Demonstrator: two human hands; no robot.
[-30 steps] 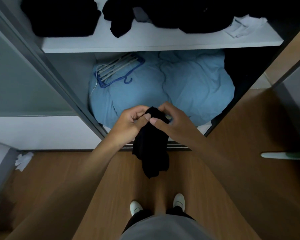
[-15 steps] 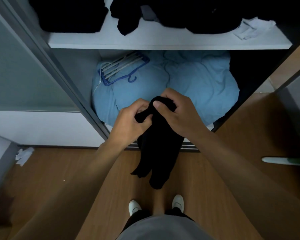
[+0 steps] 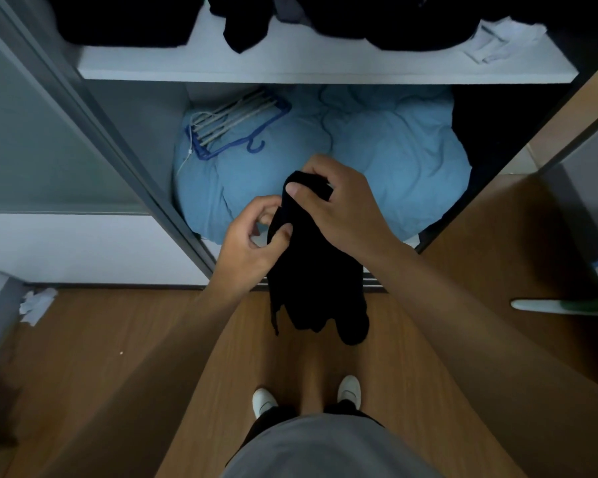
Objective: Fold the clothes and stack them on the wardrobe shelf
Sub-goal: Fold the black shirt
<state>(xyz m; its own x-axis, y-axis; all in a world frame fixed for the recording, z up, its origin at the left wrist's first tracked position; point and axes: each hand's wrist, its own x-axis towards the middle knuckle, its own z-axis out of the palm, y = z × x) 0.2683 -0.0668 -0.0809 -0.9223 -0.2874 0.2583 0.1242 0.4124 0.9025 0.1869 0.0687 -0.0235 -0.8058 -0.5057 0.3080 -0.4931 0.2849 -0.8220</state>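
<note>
A black garment point(image 3: 316, 277) hangs crumpled in front of the open wardrobe, above the wooden floor. My right hand point(image 3: 342, 208) grips its top end, thumb pressed on the cloth. My left hand point(image 3: 252, 239) pinches the garment's left edge a little lower. The white wardrobe shelf point(image 3: 325, 63) runs across the top of the view. On it lie a dark folded stack point(image 3: 125, 22) at the left and a loose heap of dark clothes point(image 3: 377, 22) further right.
Below the shelf a light blue duvet point(image 3: 394, 157) fills the wardrobe bottom, with blue hangers point(image 3: 235, 125) on it. A grey sliding door point(image 3: 49, 143) stands at the left. A crumpled white cloth point(image 3: 37, 303) lies on the floor. My white shoes point(image 3: 348, 391) are below.
My right hand has lifted the garment's top end higher while my left hand has slid down its left edge. The cloth hangs longer and more spread out.
</note>
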